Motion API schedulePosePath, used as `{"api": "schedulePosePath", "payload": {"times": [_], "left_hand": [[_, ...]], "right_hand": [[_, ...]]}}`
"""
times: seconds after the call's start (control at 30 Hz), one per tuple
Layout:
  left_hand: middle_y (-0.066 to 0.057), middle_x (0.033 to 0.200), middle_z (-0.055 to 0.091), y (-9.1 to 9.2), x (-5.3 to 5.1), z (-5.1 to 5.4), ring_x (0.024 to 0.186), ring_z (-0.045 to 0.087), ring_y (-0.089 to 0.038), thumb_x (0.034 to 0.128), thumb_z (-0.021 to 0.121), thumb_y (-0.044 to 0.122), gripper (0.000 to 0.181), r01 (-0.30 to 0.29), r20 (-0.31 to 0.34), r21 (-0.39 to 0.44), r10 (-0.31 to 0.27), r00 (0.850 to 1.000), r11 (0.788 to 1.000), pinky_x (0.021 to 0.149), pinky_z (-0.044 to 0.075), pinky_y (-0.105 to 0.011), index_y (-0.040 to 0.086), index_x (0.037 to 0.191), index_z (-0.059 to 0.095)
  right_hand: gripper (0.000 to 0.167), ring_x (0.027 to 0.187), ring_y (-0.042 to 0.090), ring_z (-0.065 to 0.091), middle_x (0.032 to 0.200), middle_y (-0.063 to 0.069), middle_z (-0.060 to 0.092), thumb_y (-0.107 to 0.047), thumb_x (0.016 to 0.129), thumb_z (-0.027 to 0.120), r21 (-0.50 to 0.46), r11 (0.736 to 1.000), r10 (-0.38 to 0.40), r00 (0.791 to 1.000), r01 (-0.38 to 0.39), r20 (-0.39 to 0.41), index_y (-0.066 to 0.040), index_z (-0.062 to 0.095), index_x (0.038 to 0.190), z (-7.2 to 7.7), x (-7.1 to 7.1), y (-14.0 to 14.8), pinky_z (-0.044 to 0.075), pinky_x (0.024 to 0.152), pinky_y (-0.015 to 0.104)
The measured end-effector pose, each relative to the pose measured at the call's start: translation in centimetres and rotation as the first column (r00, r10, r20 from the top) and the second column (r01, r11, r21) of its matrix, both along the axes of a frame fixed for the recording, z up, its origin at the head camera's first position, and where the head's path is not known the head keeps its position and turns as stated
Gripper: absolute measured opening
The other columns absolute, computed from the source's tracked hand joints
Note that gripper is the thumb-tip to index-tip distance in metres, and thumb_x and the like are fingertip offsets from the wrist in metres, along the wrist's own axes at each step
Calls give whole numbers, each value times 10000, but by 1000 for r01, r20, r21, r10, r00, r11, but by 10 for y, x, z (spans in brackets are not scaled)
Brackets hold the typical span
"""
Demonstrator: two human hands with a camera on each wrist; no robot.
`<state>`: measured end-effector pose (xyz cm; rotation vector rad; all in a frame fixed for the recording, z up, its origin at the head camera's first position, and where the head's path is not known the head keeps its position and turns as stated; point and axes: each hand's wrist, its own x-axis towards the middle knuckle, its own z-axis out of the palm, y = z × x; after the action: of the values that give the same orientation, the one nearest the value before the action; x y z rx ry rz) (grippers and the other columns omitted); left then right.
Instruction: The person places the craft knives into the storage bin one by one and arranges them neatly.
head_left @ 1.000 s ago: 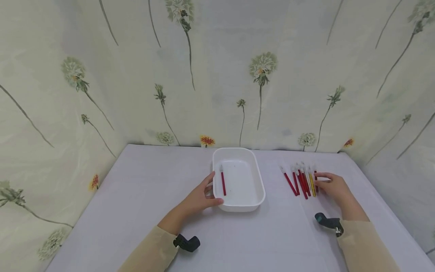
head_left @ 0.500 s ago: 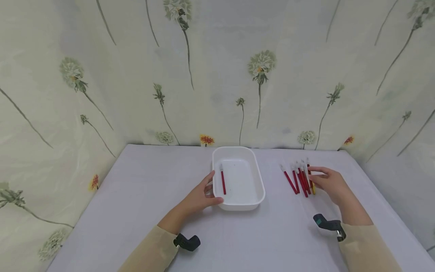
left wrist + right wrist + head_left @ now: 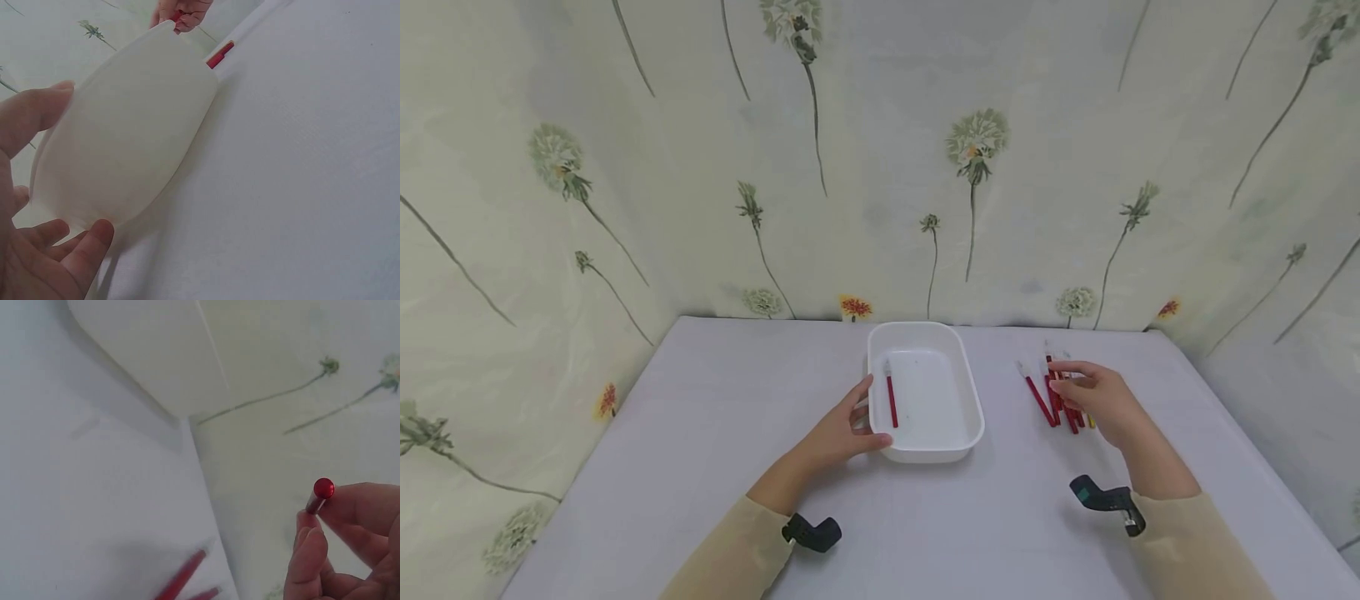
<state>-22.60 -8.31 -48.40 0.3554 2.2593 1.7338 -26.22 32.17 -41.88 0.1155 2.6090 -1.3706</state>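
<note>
My left hand (image 3: 842, 429) holds the near left corner of a white tray (image 3: 966, 400), thumb at the front rim and fingers along the side wall. In the left wrist view the tray's outer wall fills much of the picture. One red pen-like stick (image 3: 892, 400) with a pale tip lies inside, along the left side. My right hand (image 3: 1101, 400) pinches another red pen-like stick (image 3: 324, 489) between thumb and fingertips, its rounded red end towards the right wrist camera. Several similar sticks (image 3: 1037, 402) lie beneath and beside that hand, partly hidden by it.
A white-covered table (image 3: 760, 375) bears the tray and sticks. Behind it hangs a cloth (image 3: 880, 167) printed with dandelions, which also rises at both sides. A yellow stick (image 3: 1092, 421) shows at the pile's right edge.
My right hand has carried the red stick leftward from the right edge of the pile and over the other sticks. My left hand and the tray stay in place.
</note>
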Motion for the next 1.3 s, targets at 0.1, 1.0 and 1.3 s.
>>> {"api": "schedulePosePath", "payload": {"times": [0.1,1.0,1.3], "left_hand": [[-125,1632,263,0,0,0,1392,436,-378,834,832,246,1036,-4,2,4,4,1000,1000,977,517,-467,207,1618,156],[-118,1633,262,-2,-2,-3,1386,447,-367,830,839,227,1041,8,17,19,-8,1000,1000,988,514,-444,215,1618,159],[-99,1637,258,-2,-2,-1,1406,425,-346,809,856,283,1071,9,24,18,-9,1000,1000,1007,500,-436,222,1619,157]], "right_hand": [[569,1292,442,500,1476,283,429,-352,1017,583,-24,1000,6,1000,-6,7,-112,434,1511,1,0,-11,429,1057,602],[474,1107,301,616,1302,184,625,-277,977,664,-146,985,91,996,-92,-12,-145,560,1421,11,-3,-105,480,1052,479],[471,1067,301,622,1268,157,639,-273,953,696,-163,980,115,993,-111,19,-152,587,1395,9,-6,-136,485,1042,494]]}}
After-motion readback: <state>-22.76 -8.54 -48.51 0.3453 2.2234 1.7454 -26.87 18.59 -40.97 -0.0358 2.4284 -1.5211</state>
